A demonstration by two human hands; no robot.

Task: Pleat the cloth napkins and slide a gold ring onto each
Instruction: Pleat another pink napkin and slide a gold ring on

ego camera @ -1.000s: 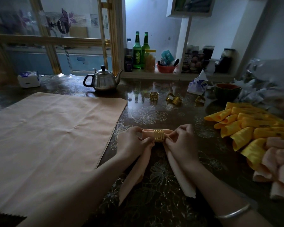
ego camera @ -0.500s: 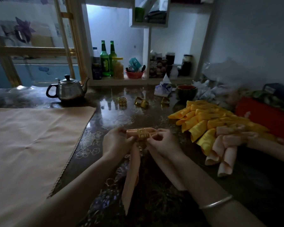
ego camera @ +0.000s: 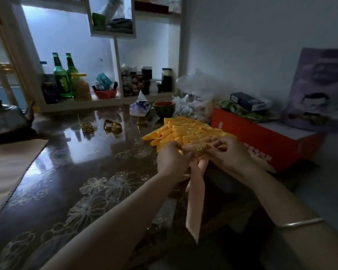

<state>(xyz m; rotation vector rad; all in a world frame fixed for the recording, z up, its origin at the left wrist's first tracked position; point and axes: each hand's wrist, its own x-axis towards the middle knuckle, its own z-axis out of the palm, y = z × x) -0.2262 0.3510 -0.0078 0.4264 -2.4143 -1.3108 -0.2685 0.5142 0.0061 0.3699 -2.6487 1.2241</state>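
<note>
Your left hand point(ego camera: 172, 158) and right hand point(ego camera: 228, 154) pinch the pleated napkin point(ego camera: 195, 191) either side of its gold ring point(ego camera: 200, 148) so the pleats cannot spread, at the finished pile point(ego camera: 183, 131), far right on the worktop point(ego camera: 105, 172).

**Ringed napkin held in front of the finished pile, right of centre**

On the table point(ego camera: 109, 152), a flat cloth point(ego camera: 8, 164) lies at the left edge, with a kettle point(ego camera: 6, 118) behind it. Loose rings point(ego camera: 87, 127) sit mid-table toward the back, with a tissue pack point(ego camera: 140, 108) and a bowl point(ego camera: 163, 109) to their right. Behind these, a shelf point(ego camera: 82, 103) holds bottles point(ego camera: 61, 80). The napkin pile point(ego camera: 185, 129) lies right of centre, a box point(ego camera: 261, 141) beside it on the right. In front of the pile, the left hand point(ego camera: 172, 160) and right hand point(ego camera: 228, 154) hold a pleated napkin point(ego camera: 195, 191), its ring point(ego camera: 200, 149) between them.
</note>
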